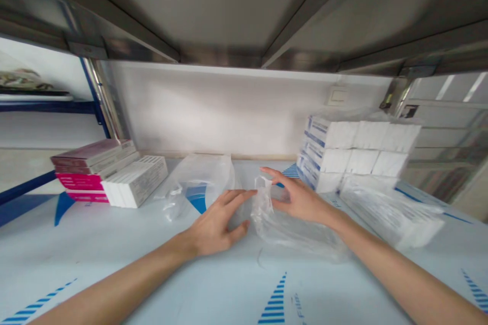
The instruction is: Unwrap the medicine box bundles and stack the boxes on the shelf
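Note:
A crumpled clear plastic bag lies in front of me with its gathered end raised. My left hand is just left of that end, its fingers stretched out and thumb apart; the index fingertip meets or nearly meets the plastic. Over the bag reaches my right hand, thumb and index finger spread around its raised end, not visibly pinched on it. Whether the right hand's other fingers touch the plastic I cannot tell. Behind my left hand rests a second clear plastic bag, flattened on the surface.
White boxes with blue print are stacked under plastic at the right, with a plastic-wrapped row before them. At left stand pink and white boxes beside a white box group. A metal shelf hangs low above the film-covered surface.

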`<state>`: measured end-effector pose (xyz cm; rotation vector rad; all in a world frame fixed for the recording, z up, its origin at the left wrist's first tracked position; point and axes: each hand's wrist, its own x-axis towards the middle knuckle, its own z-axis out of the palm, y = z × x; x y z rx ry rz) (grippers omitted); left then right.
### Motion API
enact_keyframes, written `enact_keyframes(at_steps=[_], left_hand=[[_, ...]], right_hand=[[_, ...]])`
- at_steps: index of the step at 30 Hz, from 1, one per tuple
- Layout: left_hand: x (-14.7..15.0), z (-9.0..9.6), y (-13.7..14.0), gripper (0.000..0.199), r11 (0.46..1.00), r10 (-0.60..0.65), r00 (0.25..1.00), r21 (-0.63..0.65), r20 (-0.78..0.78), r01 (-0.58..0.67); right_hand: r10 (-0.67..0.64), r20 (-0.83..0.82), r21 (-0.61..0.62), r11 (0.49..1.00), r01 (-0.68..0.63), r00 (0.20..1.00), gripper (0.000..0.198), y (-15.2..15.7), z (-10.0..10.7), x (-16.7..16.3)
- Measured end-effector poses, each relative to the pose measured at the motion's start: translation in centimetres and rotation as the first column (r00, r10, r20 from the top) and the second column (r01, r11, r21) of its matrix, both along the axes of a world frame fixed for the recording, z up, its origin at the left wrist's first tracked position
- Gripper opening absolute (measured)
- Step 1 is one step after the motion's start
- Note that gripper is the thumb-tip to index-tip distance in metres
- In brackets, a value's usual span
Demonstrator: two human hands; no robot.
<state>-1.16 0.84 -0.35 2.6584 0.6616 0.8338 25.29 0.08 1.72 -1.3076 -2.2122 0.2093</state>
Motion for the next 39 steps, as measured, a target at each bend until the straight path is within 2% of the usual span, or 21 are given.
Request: enact_keyframes(at_steps=[2, 8, 13, 14, 16, 18, 20, 23, 26, 30, 34, 37, 39], left_hand=[[-0.1, -0.4, 0.0, 0.064, 1.000, -0.017, 1.000, -0.009, 0.004, 0.017], [-0.2, -0.9, 0.2, 0.049, 0.999, -0.032, 0.999, 0.000, 0.038, 0.032], [-0.2, -1.0, -0.2, 0.033, 0.997, -0.017, 0.991, -0.069, 0.133, 0.027], [-0.1, -0.9, -0.3, 0.030, 0.995, -0.017, 0.987, -0.095, 0.157, 0.033], [0.2, -0.8, -0.6, 0.027, 0.985, 0.007, 0.971, -0.167, 0.240, 0.034], [0.4, -0.7, -0.9, 0.027, 0.968, 0.069, 0.932, -0.251, 0.357, 0.024], [0.4, -0.5, -1.2, 0.027, 0.951, 0.107, 0.892, -0.307, 0.438, 0.037], [0.4, -0.2, -1.7, 0.027, 0.961, 0.017, 0.908, -0.257, 0.419, 0.100], [0.5, 0.0, -2.1, 0.033, 0.988, -0.040, 0.943, -0.127, 0.329, 0.086], [0.9, -0.1, -2.0, 0.032, 0.998, 0.027, 0.961, -0.054, 0.274, -0.013], [0.9, -0.2, -1.5, 0.002, 0.998, 0.012, 0.964, -0.064, 0.264, 0.005], [0.8, 0.0, -1.4, 0.008, 0.991, -0.003, 0.948, -0.126, 0.319, 0.046], [0.7, 0.1, -1.4, 0.007, 0.971, 0.017, 0.923, -0.225, 0.385, 0.076]], right_hand=[[0.008, -0.048, -0.021, 1.000, -0.009, 0.999, 0.080, -0.5, 0.0, -0.7], [0.243, -0.081, 0.053, 0.970, -0.239, 0.967, 0.055, -1.8, 0.1, -2.4], [0.278, -0.107, 0.126, 0.956, -0.265, 0.955, 0.069, -2.3, -0.1, -2.9], [0.300, -0.089, 0.144, 0.947, -0.286, 0.950, 0.065, -2.4, 0.0, -3.0], [0.321, -0.066, 0.172, 0.936, -0.306, 0.945, 0.044, -2.6, 0.2, -3.3], [0.268, -0.130, 0.174, 0.954, -0.244, 0.954, 0.020, -2.5, 0.3, -3.5], [0.153, -0.295, 0.144, 0.983, -0.114, 0.943, 0.010, -2.3, 0.3, -3.5], [-0.010, -0.495, 0.069, 0.996, 0.051, 0.869, 0.016, -1.8, 0.0, -3.1], [-0.090, -0.541, 0.045, 0.990, 0.135, 0.836, 0.022, -1.5, -0.2, -2.5], [-0.113, -0.607, -0.037, 0.993, 0.113, 0.786, 0.026, -1.4, -0.3, -2.9], [-0.147, -0.694, -0.181, 0.983, 0.027, 0.705, 0.028, -1.4, -0.5, -3.9], [-0.136, -0.715, -0.188, 0.982, -0.001, 0.686, 0.029, -1.5, -0.5, -3.9], [-0.150, -0.722, -0.198, 0.980, 0.006, 0.676, 0.028, -1.5, -0.3, -3.5]])
